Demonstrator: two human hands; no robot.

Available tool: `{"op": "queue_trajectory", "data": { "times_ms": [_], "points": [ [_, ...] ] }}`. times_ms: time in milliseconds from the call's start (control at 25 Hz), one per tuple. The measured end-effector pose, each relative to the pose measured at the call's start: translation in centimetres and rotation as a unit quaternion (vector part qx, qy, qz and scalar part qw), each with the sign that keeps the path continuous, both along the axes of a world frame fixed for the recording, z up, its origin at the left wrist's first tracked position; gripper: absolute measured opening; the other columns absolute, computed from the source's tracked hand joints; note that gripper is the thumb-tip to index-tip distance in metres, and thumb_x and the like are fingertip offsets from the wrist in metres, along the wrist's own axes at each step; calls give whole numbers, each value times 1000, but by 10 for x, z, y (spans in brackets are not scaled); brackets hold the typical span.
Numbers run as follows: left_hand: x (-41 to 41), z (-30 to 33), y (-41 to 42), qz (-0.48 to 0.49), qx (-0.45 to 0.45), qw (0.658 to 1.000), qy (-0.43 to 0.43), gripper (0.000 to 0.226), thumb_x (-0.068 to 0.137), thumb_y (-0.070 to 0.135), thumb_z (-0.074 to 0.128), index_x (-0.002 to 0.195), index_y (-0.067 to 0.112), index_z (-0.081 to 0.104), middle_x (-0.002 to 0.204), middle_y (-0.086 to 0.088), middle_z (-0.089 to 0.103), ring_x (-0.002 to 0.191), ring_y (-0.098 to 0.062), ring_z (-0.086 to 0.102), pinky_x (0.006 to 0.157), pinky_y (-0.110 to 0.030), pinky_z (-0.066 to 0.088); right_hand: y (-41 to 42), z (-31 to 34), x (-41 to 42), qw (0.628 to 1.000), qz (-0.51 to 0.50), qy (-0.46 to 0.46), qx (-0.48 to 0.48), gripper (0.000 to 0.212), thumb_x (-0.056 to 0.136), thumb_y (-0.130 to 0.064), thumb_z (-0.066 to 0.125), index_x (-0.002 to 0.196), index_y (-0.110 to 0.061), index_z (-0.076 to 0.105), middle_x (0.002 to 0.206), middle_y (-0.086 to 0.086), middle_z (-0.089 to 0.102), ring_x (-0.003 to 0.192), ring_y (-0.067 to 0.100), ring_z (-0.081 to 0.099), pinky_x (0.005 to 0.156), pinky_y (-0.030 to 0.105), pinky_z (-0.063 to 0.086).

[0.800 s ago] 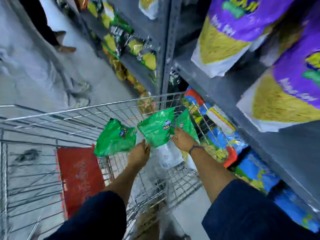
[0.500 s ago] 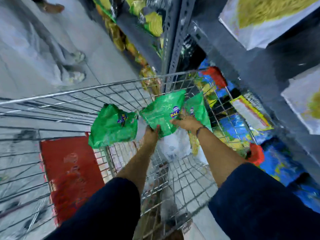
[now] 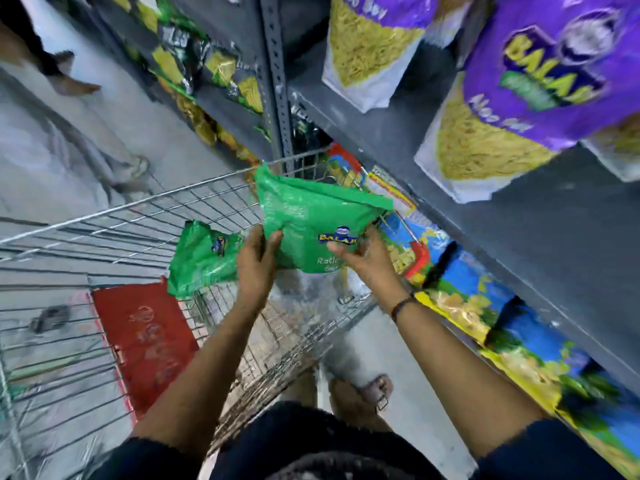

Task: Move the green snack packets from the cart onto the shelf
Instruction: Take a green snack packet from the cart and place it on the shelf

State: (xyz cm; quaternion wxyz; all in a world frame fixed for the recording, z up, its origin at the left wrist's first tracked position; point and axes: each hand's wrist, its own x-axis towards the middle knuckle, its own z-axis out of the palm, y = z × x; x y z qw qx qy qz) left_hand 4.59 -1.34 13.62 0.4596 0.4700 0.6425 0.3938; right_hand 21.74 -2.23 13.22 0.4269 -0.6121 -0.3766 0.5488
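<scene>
the hands, left hand (image 3: 258, 261) and right hand (image 3: 363, 256), have closed on one green packet (image 3: 311, 223) at frame centre, lifted above the cart (image 3: 138, 216); another packet (image 3: 202, 258) now hangs left, shelf (image 3: 519, 237) next.

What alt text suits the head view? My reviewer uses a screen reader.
Both hands, left hand and right hand, hold green snack packets above a wire cart, beside a grey shelf stocked with purple snack bags.
</scene>
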Motion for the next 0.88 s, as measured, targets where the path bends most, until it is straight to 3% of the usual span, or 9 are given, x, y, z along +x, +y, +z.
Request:
{"op": "queue_trajectory", "data": {
  "times_ms": [80,160,240,360,520,640,720,760,880],
  "points": [
    [19,41,-21,-26,69,997,-20,16,89,15,49,92,-1,51,94,-42,56,77,-7,62,74,-26,53,-31,40,19,998,-33,-23,57,41,73,-3,73,108,-14,55,114,9,64,95,4,63,89,22,52],
    [42,73,-34,-43,109,991,-68,17,89,14,48,98,1,53,96,-34,61,82,-11,62,79,-31,52,-53,74,42,991,-58,-57,104,32,72,-9,75,95,-25,59,104,-1,67,86,-7,64,80,13,52],
    [88,105,-41,-85,144,981,-101,12,87,18,48,93,9,54,88,-20,61,80,-20,56,75,-40,48,-77,111,89,974,-107,-128,152,30,72,-20,75,99,-20,62,103,-2,70,93,3,67,84,21,53],
    [182,147,-49,-157,226,957,-94,7,86,17,50,78,19,51,64,-13,49,63,-7,43,58,-29,38,-106,155,178,937,-212,-212,181,49,68,-33,74,107,-7,61,105,11,72,95,20,68,86,35,54],
    [291,146,-42,-177,287,940,-57,19,87,9,50,91,-9,54,83,-34,58,78,-31,54,72,-37,39,-112,166,271,895,-294,-273,197,50,68,-32,74,109,-7,59,113,15,68,104,26,64,96,46,50],
    [329,119,-33,-213,222,950,-55,32,93,10,45,113,-14,47,107,-34,59,84,-16,56,80,-28,40,-106,153,296,909,-282,-257,167,46,78,-16,70,117,1,52,122,22,61,112,30,59,100,53,44],
    [345,108,-29,-243,102,956,-131,45,96,25,37,130,-4,37,113,-17,56,79,6,55,84,-11,40,-112,138,295,913,-321,-184,174,55,81,-12,67,128,0,40,134,20,51,123,27,49,109,45,38],
    [348,104,-26,-241,37,952,-183,50,95,36,34,132,3,37,111,-9,57,90,4,57,91,-16,41,-116,127,284,910,-353,-152,157,57,82,-16,65,130,-3,37,138,17,46,127,26,45,111,42,36],
    [354,98,-21,-192,2,956,-219,47,95,47,18,100,21,57,83,9,67,77,1,61,80,-23,44,-130,100,252,936,-334,-70,90,50,88,-39,52,127,-10,41,135,12,47,114,16,48,99,40,41]
  ]
}}
